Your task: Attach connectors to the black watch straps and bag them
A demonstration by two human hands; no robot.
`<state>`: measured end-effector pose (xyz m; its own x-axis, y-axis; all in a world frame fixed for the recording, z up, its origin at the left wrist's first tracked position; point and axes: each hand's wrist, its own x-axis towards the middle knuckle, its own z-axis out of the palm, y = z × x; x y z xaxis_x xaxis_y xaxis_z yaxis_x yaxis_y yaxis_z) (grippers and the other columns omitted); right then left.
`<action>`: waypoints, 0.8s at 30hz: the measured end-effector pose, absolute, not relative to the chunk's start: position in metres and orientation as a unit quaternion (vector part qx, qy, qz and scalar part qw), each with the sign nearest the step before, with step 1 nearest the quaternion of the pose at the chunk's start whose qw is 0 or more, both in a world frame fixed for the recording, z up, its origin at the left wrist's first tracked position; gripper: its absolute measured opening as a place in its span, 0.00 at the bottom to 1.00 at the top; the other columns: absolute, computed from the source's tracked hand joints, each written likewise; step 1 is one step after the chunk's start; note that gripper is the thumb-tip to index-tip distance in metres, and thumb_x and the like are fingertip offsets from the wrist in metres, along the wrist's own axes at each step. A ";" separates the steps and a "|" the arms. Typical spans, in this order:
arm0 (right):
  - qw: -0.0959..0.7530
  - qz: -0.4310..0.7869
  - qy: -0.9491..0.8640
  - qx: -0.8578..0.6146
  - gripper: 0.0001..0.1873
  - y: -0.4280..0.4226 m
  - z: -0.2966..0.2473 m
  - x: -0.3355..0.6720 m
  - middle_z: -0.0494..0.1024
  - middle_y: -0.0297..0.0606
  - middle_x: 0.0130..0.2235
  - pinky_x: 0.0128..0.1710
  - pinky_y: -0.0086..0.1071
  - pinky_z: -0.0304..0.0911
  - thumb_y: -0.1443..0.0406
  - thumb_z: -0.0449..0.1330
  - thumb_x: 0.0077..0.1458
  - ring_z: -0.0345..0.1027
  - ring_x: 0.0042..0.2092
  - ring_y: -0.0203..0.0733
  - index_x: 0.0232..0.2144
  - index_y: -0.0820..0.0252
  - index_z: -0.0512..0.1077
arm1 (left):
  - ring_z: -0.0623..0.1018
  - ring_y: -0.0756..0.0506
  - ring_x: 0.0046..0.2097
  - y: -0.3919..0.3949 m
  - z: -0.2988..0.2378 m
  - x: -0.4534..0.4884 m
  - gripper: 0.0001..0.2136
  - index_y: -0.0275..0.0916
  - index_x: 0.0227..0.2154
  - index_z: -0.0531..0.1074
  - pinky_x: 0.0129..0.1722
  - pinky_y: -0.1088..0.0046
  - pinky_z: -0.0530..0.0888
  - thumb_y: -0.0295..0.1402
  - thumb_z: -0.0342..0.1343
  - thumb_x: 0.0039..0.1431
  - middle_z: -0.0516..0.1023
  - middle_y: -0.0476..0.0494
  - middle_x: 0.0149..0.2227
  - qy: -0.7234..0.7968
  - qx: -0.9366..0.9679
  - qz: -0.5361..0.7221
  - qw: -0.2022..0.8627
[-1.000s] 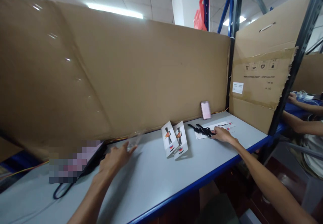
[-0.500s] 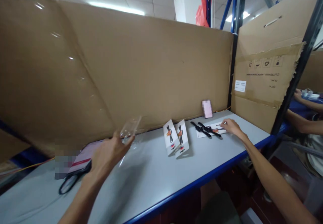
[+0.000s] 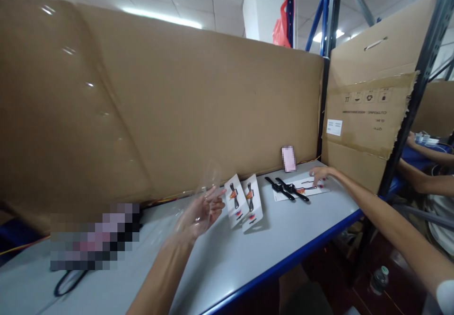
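Observation:
My left hand (image 3: pixel 205 211) is in front of two printed cards, index finger stretched towards them and the other fingers curled. Clear plastic packaging (image 3: pixel 209 178), blurred by motion, shows around this hand and seems held in it. The left card (image 3: pixel 234 206) and right card (image 3: pixel 254 206) lean upright, overlapping, each picturing a two-handled tool. Two black spokeshaves (image 3: pixel 283 189) lie across a third card (image 3: pixel 321 187), which is flat on the table. My right hand (image 3: pixel 321 173) touches that card's far edge, fingers somewhat apart, with nothing visible in them.
A pixelated phone-like object (image 3: pixel 288 159) leans on the cardboard wall (image 3: pixel 213 111). At the left lies a pixelated pile (image 3: pixel 102 234) with a black loop (image 3: pixel 71 282). A blue edge (image 3: pixel 276 263) borders the table. Another person's arms (image 3: pixel 418 168) show at far right; a bottle (image 3: pixel 379 279) stands below.
My left hand has moved right towards the upright cards, along with the clear plastic. My right hand's pinch has loosened over the flat card. The view has shifted slightly.

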<state>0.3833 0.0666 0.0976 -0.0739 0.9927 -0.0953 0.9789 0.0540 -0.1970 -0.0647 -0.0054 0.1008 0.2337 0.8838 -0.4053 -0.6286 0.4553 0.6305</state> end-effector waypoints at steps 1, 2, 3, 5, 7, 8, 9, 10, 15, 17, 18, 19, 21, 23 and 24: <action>0.040 0.101 -0.727 -0.678 0.30 0.062 0.096 0.379 0.81 0.43 0.46 0.41 0.30 0.66 0.55 0.73 0.42 0.75 0.45 0.48 0.48 0.61 0.79 | 0.64 0.54 0.16 -0.001 0.097 -0.065 0.10 0.34 0.37 0.71 0.11 0.83 0.63 0.31 0.47 0.71 0.61 0.54 0.19 0.377 0.173 0.506 0.756; 0.052 0.095 -0.727 -0.679 0.26 0.056 0.094 0.374 0.81 0.44 0.47 0.41 0.30 0.65 0.54 0.70 0.48 0.75 0.45 0.47 0.48 0.62 0.78 | 0.65 0.54 0.16 0.003 0.093 -0.066 0.08 0.35 0.34 0.70 0.11 0.83 0.64 0.28 0.49 0.70 0.62 0.54 0.19 0.386 0.174 0.523 0.740; 0.065 0.088 -0.723 -0.682 0.23 0.050 0.090 0.367 0.81 0.45 0.46 0.40 0.29 0.64 0.53 0.66 0.53 0.74 0.45 0.46 0.47 0.62 0.78 | 0.67 0.53 0.16 0.006 0.088 -0.066 0.07 0.35 0.32 0.69 0.12 0.83 0.67 0.26 0.51 0.68 0.64 0.54 0.19 0.395 0.174 0.541 0.722; 0.089 0.083 -0.714 -0.689 0.22 0.036 0.081 0.351 0.82 0.45 0.42 0.36 0.29 0.61 0.50 0.60 0.60 0.74 0.42 0.46 0.42 0.62 0.79 | 0.73 0.52 0.19 0.011 0.079 -0.063 0.07 0.36 0.31 0.68 0.16 0.81 0.73 0.20 0.52 0.63 0.69 0.51 0.22 0.412 0.168 0.578 0.684; 0.083 0.118 -0.721 -0.678 0.22 0.024 0.069 0.335 0.81 0.43 0.34 0.32 0.30 0.58 0.48 0.60 0.59 0.72 0.35 0.44 0.35 0.61 0.78 | 0.79 0.49 0.24 0.010 0.072 -0.056 0.09 0.35 0.32 0.69 0.23 0.76 0.79 0.15 0.51 0.58 0.75 0.46 0.26 0.403 0.165 0.611 0.660; 0.078 0.132 -0.725 -0.672 0.20 0.020 0.064 0.328 0.79 0.41 0.30 0.30 0.30 0.56 0.49 0.63 0.56 0.71 0.32 0.42 0.31 0.61 0.77 | 0.82 0.46 0.28 0.009 0.070 -0.051 0.11 0.35 0.33 0.69 0.27 0.73 0.82 0.14 0.49 0.56 0.77 0.43 0.29 0.387 0.162 0.628 0.655; 0.076 0.143 -0.726 -0.668 0.19 0.018 0.058 0.323 0.77 0.39 0.27 0.28 0.29 0.54 0.50 0.65 0.53 0.68 0.29 0.40 0.27 0.61 0.74 | 0.84 0.43 0.33 0.007 0.068 -0.047 0.12 0.34 0.35 0.69 0.31 0.70 0.83 0.13 0.48 0.54 0.79 0.40 0.33 0.365 0.164 0.634 0.662; 0.084 0.148 -0.722 -0.670 0.18 0.017 0.053 0.319 0.75 0.37 0.24 0.27 0.29 0.52 0.53 0.67 0.51 0.66 0.27 0.38 0.23 0.61 0.71 | 0.85 0.41 0.37 0.005 0.067 -0.042 0.13 0.34 0.37 0.70 0.35 0.66 0.84 0.14 0.49 0.53 0.80 0.37 0.36 0.350 0.168 0.637 0.666; 0.201 0.384 -0.653 -0.621 0.19 0.022 0.044 0.323 0.61 0.27 0.16 0.19 0.28 0.42 0.54 0.62 0.53 0.49 0.18 0.31 0.20 0.57 0.61 | 0.85 0.37 0.45 -0.001 0.064 -0.034 0.16 0.35 0.45 0.67 0.39 0.62 0.84 0.15 0.50 0.56 0.79 0.31 0.45 0.318 0.150 0.639 0.684; 0.281 0.473 -0.609 -0.572 0.19 0.018 0.047 0.325 0.57 0.23 0.15 0.17 0.27 0.38 0.52 0.63 0.50 0.43 0.16 0.29 0.22 0.57 0.62 | 0.84 0.36 0.46 -0.001 0.064 -0.035 0.12 0.36 0.46 0.66 0.39 0.61 0.84 0.20 0.51 0.60 0.78 0.30 0.46 0.300 0.128 0.630 0.705; 0.322 0.492 -0.591 -0.553 0.19 0.013 0.049 0.324 0.55 0.22 0.15 0.16 0.27 0.36 0.51 0.64 0.48 0.41 0.16 0.28 0.23 0.57 0.63 | 0.84 0.35 0.46 -0.002 0.063 -0.037 0.09 0.37 0.46 0.66 0.38 0.58 0.84 0.25 0.53 0.64 0.77 0.30 0.46 0.289 0.121 0.626 0.714; 0.360 0.496 -0.578 -0.539 0.19 0.008 0.052 0.321 0.54 0.21 0.15 0.16 0.27 0.36 0.51 0.64 0.47 0.40 0.16 0.28 0.23 0.57 0.63 | 0.84 0.35 0.46 -0.002 0.063 -0.038 0.09 0.38 0.46 0.66 0.39 0.55 0.83 0.32 0.54 0.66 0.77 0.31 0.45 0.277 0.118 0.621 0.724; 0.415 0.475 -0.573 -0.523 0.19 -0.007 0.058 0.310 0.55 0.21 0.16 0.16 0.26 0.37 0.50 0.63 0.47 0.41 0.16 0.28 0.24 0.56 0.63 | 0.83 0.33 0.45 -0.002 0.062 -0.040 0.14 0.39 0.47 0.66 0.40 0.49 0.82 0.44 0.53 0.67 0.76 0.32 0.44 0.256 0.124 0.613 0.737; 0.438 0.424 -0.596 -0.523 0.19 -0.023 0.065 0.292 0.60 0.23 0.17 0.17 0.26 0.41 0.49 0.61 0.51 0.46 0.16 0.29 0.26 0.55 0.61 | 0.82 0.33 0.44 -0.003 0.061 -0.040 0.19 0.41 0.49 0.66 0.41 0.46 0.81 0.50 0.52 0.66 0.75 0.34 0.42 0.248 0.140 0.603 0.745; 0.432 0.389 -0.620 -0.527 0.18 -0.031 0.070 0.281 0.64 0.25 0.18 0.17 0.27 0.43 0.49 0.59 0.54 0.48 0.16 0.30 0.27 0.55 0.61 | 0.82 0.34 0.43 -0.003 0.061 -0.039 0.20 0.41 0.50 0.66 0.41 0.46 0.81 0.50 0.51 0.66 0.75 0.35 0.41 0.245 0.151 0.599 0.747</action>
